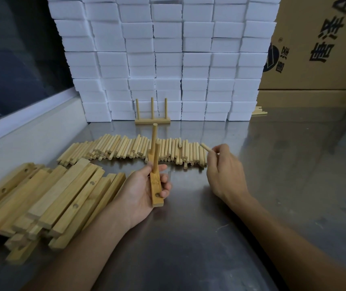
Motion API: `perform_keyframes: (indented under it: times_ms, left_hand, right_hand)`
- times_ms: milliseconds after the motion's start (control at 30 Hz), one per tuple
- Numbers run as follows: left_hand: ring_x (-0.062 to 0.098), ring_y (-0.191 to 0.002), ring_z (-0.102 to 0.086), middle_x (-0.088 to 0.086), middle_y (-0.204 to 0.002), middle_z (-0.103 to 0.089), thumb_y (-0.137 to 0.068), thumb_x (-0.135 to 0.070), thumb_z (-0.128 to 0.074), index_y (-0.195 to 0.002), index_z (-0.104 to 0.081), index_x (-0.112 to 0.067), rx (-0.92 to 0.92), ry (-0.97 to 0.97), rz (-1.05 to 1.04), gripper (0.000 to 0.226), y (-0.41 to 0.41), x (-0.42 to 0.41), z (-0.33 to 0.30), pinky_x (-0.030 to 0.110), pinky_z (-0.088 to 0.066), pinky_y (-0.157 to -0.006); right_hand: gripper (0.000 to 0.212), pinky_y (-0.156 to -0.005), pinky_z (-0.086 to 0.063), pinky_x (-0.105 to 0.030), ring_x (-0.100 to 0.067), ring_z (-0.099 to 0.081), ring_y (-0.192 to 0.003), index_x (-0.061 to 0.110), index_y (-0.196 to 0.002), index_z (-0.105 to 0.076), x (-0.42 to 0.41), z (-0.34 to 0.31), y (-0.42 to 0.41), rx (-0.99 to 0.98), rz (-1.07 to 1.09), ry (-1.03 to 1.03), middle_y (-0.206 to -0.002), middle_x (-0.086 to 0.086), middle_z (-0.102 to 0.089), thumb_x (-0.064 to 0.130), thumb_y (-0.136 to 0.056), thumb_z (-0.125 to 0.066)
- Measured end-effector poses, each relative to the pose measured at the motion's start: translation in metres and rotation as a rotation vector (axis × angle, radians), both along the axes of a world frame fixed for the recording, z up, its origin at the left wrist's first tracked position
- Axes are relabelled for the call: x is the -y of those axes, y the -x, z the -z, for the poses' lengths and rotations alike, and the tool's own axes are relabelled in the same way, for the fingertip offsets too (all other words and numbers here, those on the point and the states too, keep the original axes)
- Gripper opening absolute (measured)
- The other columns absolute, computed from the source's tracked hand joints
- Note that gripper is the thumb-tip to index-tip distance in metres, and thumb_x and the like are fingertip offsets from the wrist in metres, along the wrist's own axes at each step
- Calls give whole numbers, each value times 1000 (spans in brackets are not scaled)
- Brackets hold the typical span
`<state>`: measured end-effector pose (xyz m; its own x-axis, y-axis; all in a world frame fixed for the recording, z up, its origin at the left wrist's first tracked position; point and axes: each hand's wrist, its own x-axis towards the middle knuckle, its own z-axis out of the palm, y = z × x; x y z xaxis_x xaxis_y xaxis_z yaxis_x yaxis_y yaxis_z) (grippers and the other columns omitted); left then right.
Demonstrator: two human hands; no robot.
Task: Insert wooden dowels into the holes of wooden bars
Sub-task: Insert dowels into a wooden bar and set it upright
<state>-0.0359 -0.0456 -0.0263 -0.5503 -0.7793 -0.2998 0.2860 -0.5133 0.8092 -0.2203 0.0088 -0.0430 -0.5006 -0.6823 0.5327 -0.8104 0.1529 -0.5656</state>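
Nearest, the left hand [144,186] gripped one wooden bar [156,185] with fingers and thumb curled round it, holding it above the counter [273,164] toward the near-middle. Two dowels stood in that bar: one nearer [156,156] and one farther [153,139]. One hole [157,194] near the bar's close end was open, beside the fingertips. Just to the right, the right hand [222,166] pinched a single loose dowel [205,146] between thumb and fingers, its free end pointing up and away.

Judging from that, the step in hand was seating the third dowel in the open hole. It would go best with the bar held steady and the hole turned clear of the left fingertips, the dowel brought end-on and square to the bar's face, then pressed straight down rather than at a slant, so it stood parallel to the other two.

Along the counter's near-left edge lay a heap of bars [52,202], roughly a dozen or more, overlapped too much to count exactly. Farther back, a long row of loose dowels [136,149] stretched across the middle, far too many to count, several dozen at least. Near the far edge stood one finished bar [152,121] with three upright dowels, set against a wall of white blocks [168,59]. A cardboard box [315,49] stood at the far-right corner.
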Motion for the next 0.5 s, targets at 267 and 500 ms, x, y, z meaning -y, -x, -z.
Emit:
perform_keyframes:
  times_ms: [267, 500]
  left_hand:
    - [18, -50, -52, 8, -64, -52, -107, -32, -34, -123, -51, 1, -10, -3, -2, 40, -1, 0, 1, 24, -39, -39]
    - [18, -51, -51, 8, -64, -52, -107, -32, -34, -122, -52, 0, -5, 5, -2, 39, -1, 0, 0, 24, -39, -40]
  right_hand:
    - [59, -56, -37, -35, -23, -53, -60, 16, -73, -49, -1, 2, 1, -4, 35, -37, -60, 3, -54, 71, -89, -34]
    - [41, -52, -34, -30, -19, -54, -59, 15, -76, -56, 1, 6, 1, -39, -29, 64, -62, 2, -60, 51, -95, -53]
